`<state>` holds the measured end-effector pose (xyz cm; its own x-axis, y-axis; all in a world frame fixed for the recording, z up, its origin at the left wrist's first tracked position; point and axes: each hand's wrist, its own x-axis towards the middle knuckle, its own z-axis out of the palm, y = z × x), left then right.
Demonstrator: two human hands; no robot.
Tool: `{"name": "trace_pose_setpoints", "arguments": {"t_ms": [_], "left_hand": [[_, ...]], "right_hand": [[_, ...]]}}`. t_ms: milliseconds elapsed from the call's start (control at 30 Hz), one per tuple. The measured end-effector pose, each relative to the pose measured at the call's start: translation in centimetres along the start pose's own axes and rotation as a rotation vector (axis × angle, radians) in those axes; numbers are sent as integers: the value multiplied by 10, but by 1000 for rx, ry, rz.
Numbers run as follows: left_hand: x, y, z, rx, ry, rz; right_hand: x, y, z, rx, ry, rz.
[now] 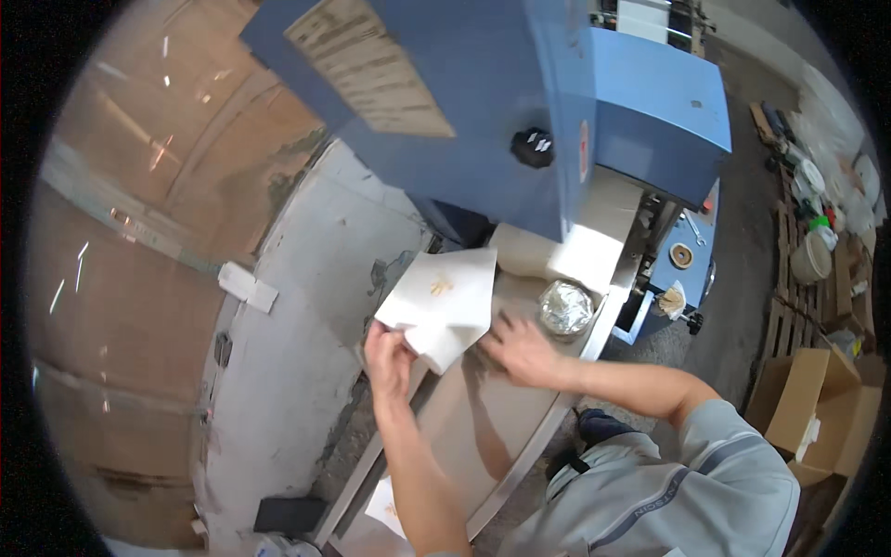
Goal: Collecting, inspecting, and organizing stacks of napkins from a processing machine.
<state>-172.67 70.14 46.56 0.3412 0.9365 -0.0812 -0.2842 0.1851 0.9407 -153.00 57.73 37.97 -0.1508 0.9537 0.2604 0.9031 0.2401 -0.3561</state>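
Observation:
My left hand (390, 360) is closed on the lower left edge of a white paper piece (440, 299), thumb in front. A small orange-brown print marks its middle, and it is held up at a tilt above a long metal conveyor bed. Whether it is a single sheet or a flat bag, I cannot tell. Just right of the paper is my right hand (522, 351), slightly blurred, its fingers apart and nothing visible in them. Close beyond its wrist, a round bundle in shiny clear wrap (566, 309) rests on the bed.
A blue machine housing (483, 84) with a black knob (533, 147) overhangs the bed's far end. Another printed white piece (385, 509) lies on the near end. A blue side shelf (682, 255) holds a wrench and a ring. An open cardboard box (817, 408) stands at right.

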Motion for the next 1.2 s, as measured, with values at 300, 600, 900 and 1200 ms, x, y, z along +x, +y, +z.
{"name": "trace_pose_setpoints", "arguments": {"t_ms": [300,600,900,1200], "left_hand": [[-138,-8,-109,220,134,-219],[-173,-52,-74,827,141,-236],[-188,-90,-59,449,340,-82],[-198,-82,-49,370,390,-95]], "right_hand": [[62,23,-21,-41,187,83],[-25,-57,34,972,-469,304],[-26,-51,74,1052,-201,413],[-36,-47,32,681,-139,-39]]}}
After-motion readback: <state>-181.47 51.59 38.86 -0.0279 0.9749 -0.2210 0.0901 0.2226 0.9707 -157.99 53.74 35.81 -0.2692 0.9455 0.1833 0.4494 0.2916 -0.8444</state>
